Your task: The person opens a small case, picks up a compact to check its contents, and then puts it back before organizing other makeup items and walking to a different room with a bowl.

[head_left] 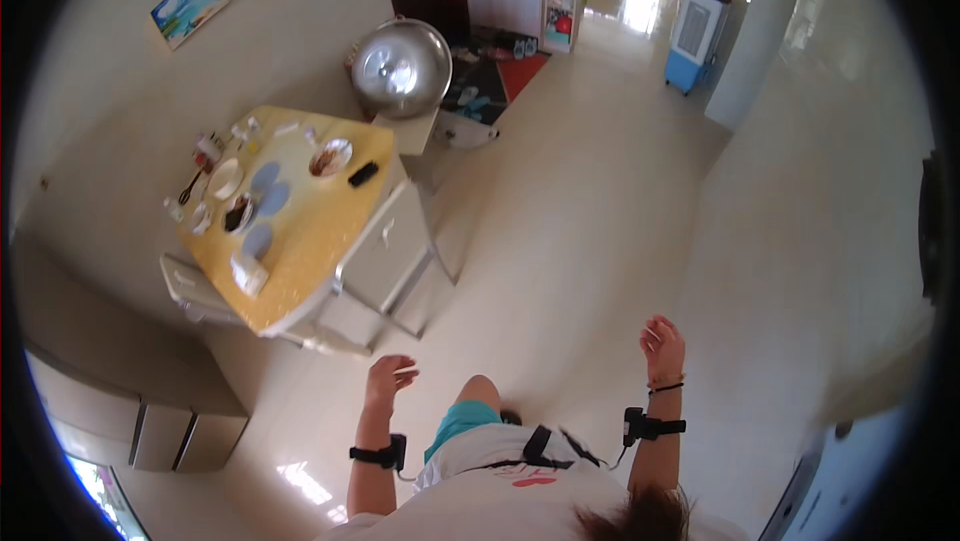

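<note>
My left hand [388, 381] hangs in the air in front of my body, fingers loosely spread, nothing in it. Off to the right, my right hand [662, 349] is raised over the floor with its fingers slightly bent and apart, also holding nothing. Neither hand touches anything. Nearest to the left hand is a dining table [315, 241] with a yellow top. On it are a bowl of food [331, 158], a dark phone-like object [364, 175], a white bowl [226, 178], several round blue mats [272, 199] and a white crumpled-looking item [248, 273].
White folding chairs [385, 246] are pushed against the table. Behind it, a big metal basin or lid [402, 68] leans up on a stand. Tiled floor [570, 211] stretches ahead to an air cooler [695, 36] and a shelf unit [565, 1]. Low brown cabinets [160, 431] stand at left.
</note>
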Demonstrator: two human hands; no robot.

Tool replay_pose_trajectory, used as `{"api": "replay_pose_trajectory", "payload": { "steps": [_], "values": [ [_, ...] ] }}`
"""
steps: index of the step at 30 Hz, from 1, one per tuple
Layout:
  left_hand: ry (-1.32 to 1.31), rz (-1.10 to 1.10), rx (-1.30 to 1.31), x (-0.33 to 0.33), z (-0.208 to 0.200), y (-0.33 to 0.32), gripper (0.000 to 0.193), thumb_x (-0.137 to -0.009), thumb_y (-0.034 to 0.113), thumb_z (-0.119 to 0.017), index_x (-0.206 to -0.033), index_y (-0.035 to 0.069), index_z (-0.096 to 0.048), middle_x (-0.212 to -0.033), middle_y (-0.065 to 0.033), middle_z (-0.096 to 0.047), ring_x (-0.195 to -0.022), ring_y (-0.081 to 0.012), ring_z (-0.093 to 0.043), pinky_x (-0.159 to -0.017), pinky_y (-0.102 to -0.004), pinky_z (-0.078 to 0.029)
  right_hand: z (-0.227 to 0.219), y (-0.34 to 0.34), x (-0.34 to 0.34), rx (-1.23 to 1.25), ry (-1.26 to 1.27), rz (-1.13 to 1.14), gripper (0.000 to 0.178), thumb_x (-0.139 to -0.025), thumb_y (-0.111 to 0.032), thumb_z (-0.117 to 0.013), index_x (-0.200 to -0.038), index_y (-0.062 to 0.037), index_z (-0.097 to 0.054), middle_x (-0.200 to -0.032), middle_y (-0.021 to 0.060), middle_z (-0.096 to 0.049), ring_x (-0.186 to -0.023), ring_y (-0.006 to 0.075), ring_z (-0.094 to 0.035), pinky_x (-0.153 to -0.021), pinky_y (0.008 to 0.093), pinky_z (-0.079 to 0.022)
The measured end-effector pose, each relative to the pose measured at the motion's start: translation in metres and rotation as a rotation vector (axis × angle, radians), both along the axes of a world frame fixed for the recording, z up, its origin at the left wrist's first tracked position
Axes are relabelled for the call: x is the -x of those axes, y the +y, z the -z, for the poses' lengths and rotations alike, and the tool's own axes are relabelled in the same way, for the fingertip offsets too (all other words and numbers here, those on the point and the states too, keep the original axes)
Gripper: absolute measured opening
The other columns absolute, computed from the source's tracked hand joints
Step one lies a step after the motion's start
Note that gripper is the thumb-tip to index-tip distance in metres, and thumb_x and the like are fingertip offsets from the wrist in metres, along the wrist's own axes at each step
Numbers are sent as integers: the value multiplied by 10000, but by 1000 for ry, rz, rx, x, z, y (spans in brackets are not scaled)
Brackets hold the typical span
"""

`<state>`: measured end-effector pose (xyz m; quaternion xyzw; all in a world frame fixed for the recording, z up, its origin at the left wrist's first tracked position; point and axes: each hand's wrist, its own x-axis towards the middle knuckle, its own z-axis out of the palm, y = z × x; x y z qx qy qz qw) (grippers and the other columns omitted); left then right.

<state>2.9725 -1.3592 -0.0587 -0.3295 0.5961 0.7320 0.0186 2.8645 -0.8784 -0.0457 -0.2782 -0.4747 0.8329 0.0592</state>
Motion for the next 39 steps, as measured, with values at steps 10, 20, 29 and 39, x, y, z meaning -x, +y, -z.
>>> {"api": "replay_pose_trajectory", "payload": {
  "steps": [10, 20, 29, 39],
  "values": [
    [-43, 157, -36, 384, 50, -24, 272, -941, 246, -487, -910, 7, -613, -878, -119, -685, -714, -199, -665, -614, -288, -500, 7, -32, 307, -31, -167, 14, 186, -936, -167, -528, -1024, -23, -606, -845, 97, -652, -710, 206, -636, -628, 316, -538],
    [116, 526, 53, 798, 13, 39, 279, -946, 252, -519, -930, 0, -635, -888, -91, -678, -769, -160, -662, -678, -267, -499, 56, 95, 439, -409, -352, 652, 175, -910, -193, -531, -1026, -93, -616, -806, 40, -640, -612, 126, -580, -497, 245, -464],
    [-178, 136, 114, 1017, 68, -37, 265, -858, 207, -590, -1004, -15, -602, -872, -94, -658, -692, -197, -668, -605, -301, -527, 41, 120, 856, -327, -175, 465, 193, -882, -158, -568, -1041, -53, -601, -841, 69, -640, -634, 144, -585, -566, 253, -486],
    [-93, -237, 176, 1364, 112, -145, 98, -835, 137, -584, -819, 40, -576, -658, -71, -590, -526, -176, -587, -388, -288, -402, -4, 103, 1265, -360, -3, 178, 184, -933, -151, -545, -1062, -33, -606, -913, 81, -656, -722, 167, -643, -642, 272, -524]
  ]
}}
